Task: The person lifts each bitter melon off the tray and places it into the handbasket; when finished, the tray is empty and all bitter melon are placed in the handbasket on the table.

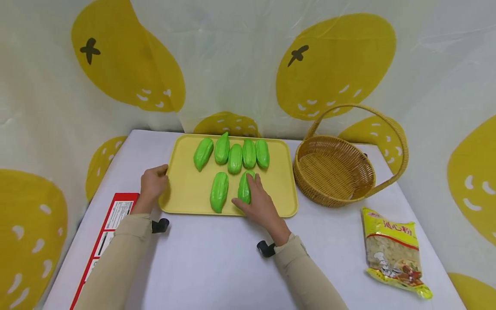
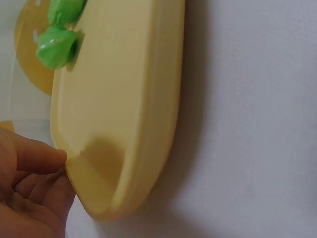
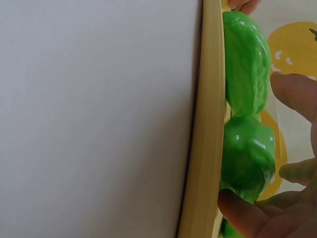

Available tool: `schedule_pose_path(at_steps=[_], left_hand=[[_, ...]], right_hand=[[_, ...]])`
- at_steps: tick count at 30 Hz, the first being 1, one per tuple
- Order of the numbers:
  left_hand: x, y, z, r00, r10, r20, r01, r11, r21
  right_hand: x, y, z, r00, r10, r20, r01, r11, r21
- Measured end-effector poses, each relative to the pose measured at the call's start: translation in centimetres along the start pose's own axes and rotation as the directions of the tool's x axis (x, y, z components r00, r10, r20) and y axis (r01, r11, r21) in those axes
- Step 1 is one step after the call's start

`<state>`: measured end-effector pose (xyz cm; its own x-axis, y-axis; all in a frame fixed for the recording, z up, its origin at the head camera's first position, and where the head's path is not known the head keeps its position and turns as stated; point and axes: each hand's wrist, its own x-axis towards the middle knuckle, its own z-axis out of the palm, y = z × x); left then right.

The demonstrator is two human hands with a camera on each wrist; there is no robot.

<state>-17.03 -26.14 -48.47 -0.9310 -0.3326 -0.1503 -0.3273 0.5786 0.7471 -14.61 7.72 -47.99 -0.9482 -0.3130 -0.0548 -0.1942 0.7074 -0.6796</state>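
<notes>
A yellow rectangular tray (image 1: pixel 186 189) holds several glossy green, ridged, gourd-like vegetables. Five make up a back row, among them a middle one (image 1: pixel 234 158); in front lie a left one (image 1: pixel 219 192) and a right one (image 1: pixel 243 189). My left hand (image 1: pixel 153 185) pinches the tray's left rim between thumb and fingers, seen close in the left wrist view. My right hand (image 1: pixel 261 206) reaches over the front right vegetable, thumb on one side and fingers on the other. In the right wrist view the thumb (image 3: pixel 297 94) stands apart from that vegetable (image 3: pixel 247 153).
Right of the tray stands a brown wicker basket (image 1: pixel 302 183) with a tall handle. A yellow plastic food packet (image 1: pixel 393 254) lies at the right front of the white table (image 1: pixel 217 262). A red and white box (image 1: pixel 116 215) lies at the left, partly under the left forearm.
</notes>
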Motion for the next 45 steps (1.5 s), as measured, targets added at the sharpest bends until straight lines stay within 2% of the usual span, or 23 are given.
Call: schedule_pose_path(at_steps=[5, 9, 18, 26, 35, 38, 45], left_hand=[[0.0, -0.2, 0.5, 0.998, 0.007, -0.059, -0.01, 0.999, -0.038], [-0.1, -0.5, 0.7, 0.996, -0.02, -0.089, 0.012, 0.996, -0.089], [0.0, -0.9, 0.7, 0.994, -0.075, -0.085, 0.058, 0.979, -0.196], [0.1, -1.3, 0.8, 0.987, -0.152, -0.049, 0.128, 0.938, -0.323], [0.0, -1.1, 0.8, 0.986, -0.164, -0.038, 0.137, 0.913, -0.384], [0.1, -1.1, 0.9, 0.985, -0.169, -0.032, 0.144, 0.912, -0.383], [-0.2, -1.2, 0.9, 0.984, -0.173, -0.051, 0.141, 0.912, -0.385]], right_hand=[[0.4, 0.0, 0.4, 1.0, 0.017, 0.012, -0.017, 1.0, -0.015], [0.5, 0.0, 0.4, 0.999, 0.026, 0.021, -0.025, 0.999, -0.031], [0.6, 0.1, 0.4, 0.999, 0.022, 0.043, -0.023, 1.0, 0.003], [0.2, -0.2, -0.2, 0.999, -0.019, 0.032, 0.018, 1.0, 0.013], [-0.3, -1.1, -2.1, 0.998, -0.059, 0.002, 0.059, 0.998, 0.029], [-0.7, -1.4, -3.0, 0.997, -0.071, -0.012, 0.072, 0.997, 0.037], [-1.7, -2.1, -5.5, 0.985, -0.154, -0.073, 0.157, 0.987, 0.035]])
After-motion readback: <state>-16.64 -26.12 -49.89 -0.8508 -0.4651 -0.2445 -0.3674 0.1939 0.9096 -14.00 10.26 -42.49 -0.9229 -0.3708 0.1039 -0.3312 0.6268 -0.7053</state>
